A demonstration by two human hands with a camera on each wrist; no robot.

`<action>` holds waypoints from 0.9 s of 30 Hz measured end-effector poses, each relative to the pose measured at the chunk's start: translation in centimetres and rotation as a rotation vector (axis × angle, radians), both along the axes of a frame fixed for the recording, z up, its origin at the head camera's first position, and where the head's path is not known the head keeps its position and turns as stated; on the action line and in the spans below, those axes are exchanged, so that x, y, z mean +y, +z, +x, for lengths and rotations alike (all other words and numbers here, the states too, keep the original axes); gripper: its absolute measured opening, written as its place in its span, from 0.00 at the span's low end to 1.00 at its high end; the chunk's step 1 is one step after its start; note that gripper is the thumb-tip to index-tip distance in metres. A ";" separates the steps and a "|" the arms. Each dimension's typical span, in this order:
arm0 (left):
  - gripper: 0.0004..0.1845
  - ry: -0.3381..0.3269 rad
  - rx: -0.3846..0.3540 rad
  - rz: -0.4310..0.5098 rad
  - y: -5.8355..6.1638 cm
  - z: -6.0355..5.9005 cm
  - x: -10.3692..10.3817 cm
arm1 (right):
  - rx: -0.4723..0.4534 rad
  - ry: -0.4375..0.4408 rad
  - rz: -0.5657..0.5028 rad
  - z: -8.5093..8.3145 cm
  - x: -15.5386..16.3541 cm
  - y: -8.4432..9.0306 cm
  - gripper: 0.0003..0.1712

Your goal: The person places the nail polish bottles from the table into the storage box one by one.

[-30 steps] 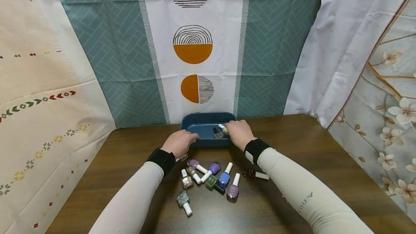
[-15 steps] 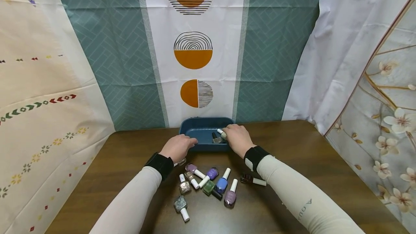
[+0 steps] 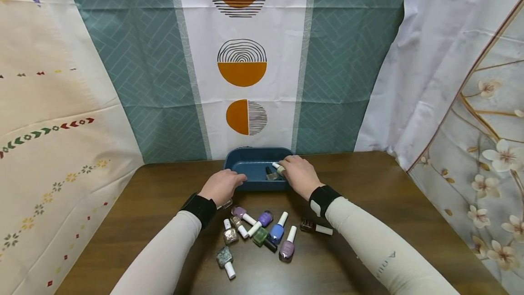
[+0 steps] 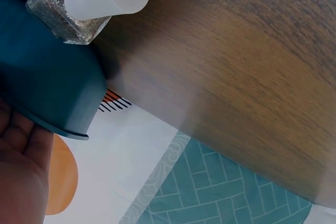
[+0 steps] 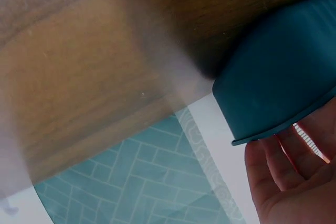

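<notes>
Soft, even light fills the room, bright on the curtains and duller on the dark table. Faint shadows pool under the forearms. The head view bows straight lines near its edges. Both wrist views are close and smeared: hazy pale bands cross the wood just beyond the fingers.

A dark wooden worktop fills the lower frame. A blue tray sits at its far edge, centre. Below it, nail polish bottles lie scattered, one brown bottle slightly right.
</notes>
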State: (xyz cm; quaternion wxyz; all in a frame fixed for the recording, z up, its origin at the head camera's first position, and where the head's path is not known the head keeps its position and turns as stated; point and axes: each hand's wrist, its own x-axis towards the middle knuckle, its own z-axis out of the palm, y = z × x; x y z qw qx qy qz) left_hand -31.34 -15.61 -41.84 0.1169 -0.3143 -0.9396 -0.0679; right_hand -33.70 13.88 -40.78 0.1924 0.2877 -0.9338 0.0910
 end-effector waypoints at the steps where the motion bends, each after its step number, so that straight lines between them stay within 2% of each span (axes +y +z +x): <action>1: 0.13 0.002 0.000 -0.005 -0.1 0.0 0.0 | 0.003 0.012 -0.014 0.0 0.2 -0.3 0.16; 5: 0.14 0.019 -0.008 -0.017 -0.4 0.0 0.0 | 0.016 0.069 -0.071 0.4 1.0 -0.9 0.13; 9: 0.14 0.022 -0.016 -0.009 -0.1 0.1 0.2 | 0.029 0.128 -0.097 1.0 1.7 -0.9 0.11; 16: 0.13 0.028 -0.019 -0.013 0.6 0.3 0.1 | 0.009 0.199 -0.048 1.3 1.3 -0.1 0.08; 27: 0.13 0.039 -0.026 -0.011 0.5 0.3 0.4 | -0.013 0.181 -0.045 1.3 1.3 -0.4 0.06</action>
